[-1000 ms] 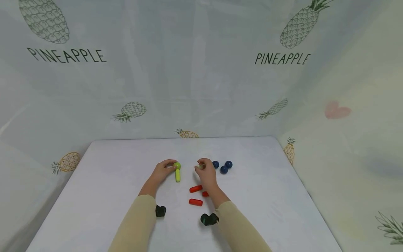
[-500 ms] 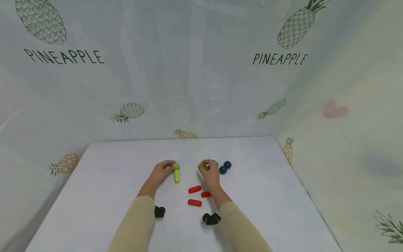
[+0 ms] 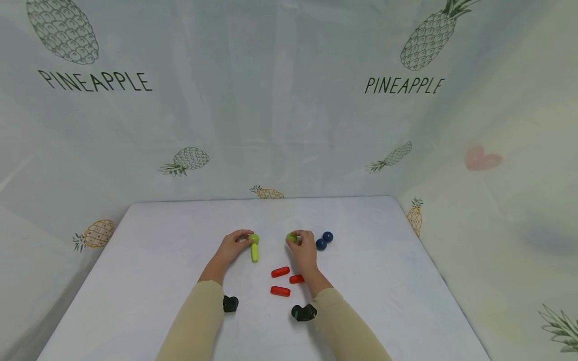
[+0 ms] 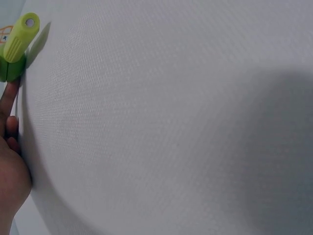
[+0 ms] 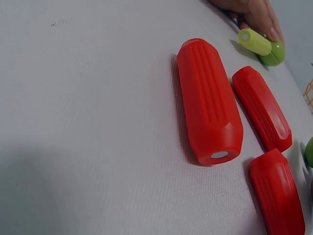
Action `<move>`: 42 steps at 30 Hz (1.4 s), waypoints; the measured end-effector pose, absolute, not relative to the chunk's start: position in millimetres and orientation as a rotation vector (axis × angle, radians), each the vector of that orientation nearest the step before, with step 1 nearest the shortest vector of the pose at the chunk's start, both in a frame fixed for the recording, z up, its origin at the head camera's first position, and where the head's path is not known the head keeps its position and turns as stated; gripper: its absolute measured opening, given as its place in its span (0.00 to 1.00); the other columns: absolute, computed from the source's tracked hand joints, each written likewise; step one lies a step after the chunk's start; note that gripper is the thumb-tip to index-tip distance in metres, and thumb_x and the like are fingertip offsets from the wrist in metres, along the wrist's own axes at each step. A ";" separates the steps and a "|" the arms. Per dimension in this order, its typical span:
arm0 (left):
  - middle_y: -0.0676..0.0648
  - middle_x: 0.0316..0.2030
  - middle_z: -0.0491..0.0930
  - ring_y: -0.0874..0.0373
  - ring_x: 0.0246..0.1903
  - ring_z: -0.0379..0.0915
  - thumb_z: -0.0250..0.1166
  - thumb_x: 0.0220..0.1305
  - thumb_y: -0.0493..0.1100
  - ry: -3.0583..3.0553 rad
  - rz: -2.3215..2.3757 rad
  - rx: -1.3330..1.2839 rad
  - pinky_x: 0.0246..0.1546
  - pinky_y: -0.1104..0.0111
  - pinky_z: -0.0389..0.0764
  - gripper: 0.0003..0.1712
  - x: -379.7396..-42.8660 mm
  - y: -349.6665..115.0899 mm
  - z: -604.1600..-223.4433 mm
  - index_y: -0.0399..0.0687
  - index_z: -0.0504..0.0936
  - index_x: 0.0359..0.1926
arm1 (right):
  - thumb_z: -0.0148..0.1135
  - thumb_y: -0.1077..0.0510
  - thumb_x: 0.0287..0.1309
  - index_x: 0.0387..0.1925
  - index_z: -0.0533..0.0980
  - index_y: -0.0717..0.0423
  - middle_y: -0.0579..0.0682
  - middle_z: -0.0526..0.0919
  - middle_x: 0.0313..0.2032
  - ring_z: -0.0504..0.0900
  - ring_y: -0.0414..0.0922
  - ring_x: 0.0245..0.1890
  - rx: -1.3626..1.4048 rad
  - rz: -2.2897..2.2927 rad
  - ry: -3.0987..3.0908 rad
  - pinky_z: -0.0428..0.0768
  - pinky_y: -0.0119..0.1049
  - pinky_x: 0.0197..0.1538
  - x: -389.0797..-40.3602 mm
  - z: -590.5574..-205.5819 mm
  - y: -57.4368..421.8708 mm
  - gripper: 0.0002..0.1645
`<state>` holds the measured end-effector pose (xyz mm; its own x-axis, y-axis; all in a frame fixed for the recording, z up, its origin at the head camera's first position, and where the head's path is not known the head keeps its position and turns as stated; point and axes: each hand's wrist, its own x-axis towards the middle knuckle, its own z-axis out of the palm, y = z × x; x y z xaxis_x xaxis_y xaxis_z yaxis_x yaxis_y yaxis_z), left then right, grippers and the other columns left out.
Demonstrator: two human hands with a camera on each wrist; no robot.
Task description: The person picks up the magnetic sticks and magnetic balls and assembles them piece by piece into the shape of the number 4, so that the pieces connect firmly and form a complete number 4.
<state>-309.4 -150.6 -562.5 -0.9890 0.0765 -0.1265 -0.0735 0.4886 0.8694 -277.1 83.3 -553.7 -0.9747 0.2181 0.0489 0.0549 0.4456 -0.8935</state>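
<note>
My left hand [image 3: 232, 245] pinches a green ball [image 3: 255, 237] between thumb and fingers on the white table. A yellow-green magnetic rod [image 3: 255, 253] touches that ball and points toward me; its round metal end shows in the left wrist view. To the right, my right hand [image 3: 305, 249] holds another green ball [image 3: 291, 237] at its fingertips. In the right wrist view only a sliver of this second ball [image 5: 309, 152] appears at the edge. Between the forearms lie three red magnetic rods [image 3: 280, 291], one partly covered by the right wrist.
Two dark blue balls [image 3: 321, 244] sit just right of my right hand. Each wrist wears a black camera mount [image 3: 304, 313]. Behind the table [image 3: 384, 281] hangs a pale curtain [image 3: 289, 100] printed with pineapples.
My right hand has shifted slightly right, and the green ball at its fingertips shows more clearly. A third blue ball is now hidden behind that hand. The left hand holds its place.
</note>
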 end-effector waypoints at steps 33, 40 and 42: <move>0.45 0.53 0.79 0.44 0.63 0.63 0.66 0.65 0.45 2.575 1.523 -0.012 0.63 0.45 0.61 0.18 -309.4 -151.7 -569.1 0.53 0.81 0.56 | 0.68 0.59 0.57 0.42 0.79 0.53 0.51 0.75 0.45 0.74 0.47 0.37 -0.287 1.333 -2.663 0.77 0.40 0.44 -281.1 -551.4 76.7 0.11; 0.46 0.52 0.79 0.46 0.62 0.64 0.67 0.64 0.45 2.567 1.541 -0.019 0.62 0.47 0.62 0.17 -312.2 -152.5 -571.5 0.54 0.82 0.55 | 0.68 0.59 0.56 0.41 0.79 0.52 0.50 0.75 0.44 0.73 0.47 0.37 -0.281 1.360 -2.645 0.77 0.40 0.44 -281.0 -550.6 76.8 0.11; 0.46 0.52 0.79 0.45 0.62 0.64 0.67 0.64 0.45 2.573 1.541 -0.007 0.62 0.47 0.62 0.18 -312.8 -152.3 -570.2 0.53 0.81 0.55 | 0.69 0.60 0.55 0.42 0.79 0.52 0.50 0.75 0.43 0.73 0.46 0.37 -0.268 1.374 -2.632 0.77 0.40 0.43 -281.4 -549.8 76.2 0.11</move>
<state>-312.8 -152.3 -570.2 -0.9898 0.0688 -0.1244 -0.0772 0.4745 0.8768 -281.4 76.2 -549.8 -0.9711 0.2315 0.0585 0.0844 0.5619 -0.8229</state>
